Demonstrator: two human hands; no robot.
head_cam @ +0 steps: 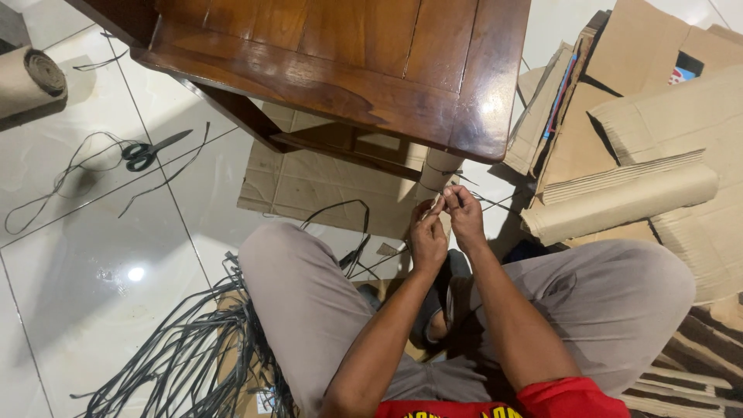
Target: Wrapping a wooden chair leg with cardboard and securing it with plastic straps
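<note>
Both hands meet just below the corner of the wooden table [340, 54]. The left hand [427, 241] and right hand [467, 217] pinch with closed fingers a thin dark strap [495, 203] around the paper-wrapped table leg [438, 172].

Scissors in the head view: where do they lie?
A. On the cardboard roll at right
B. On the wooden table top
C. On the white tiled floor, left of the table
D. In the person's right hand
C: the black-handled scissors lie on the white tiled floor among loose black cord, far from both hands.
</note>
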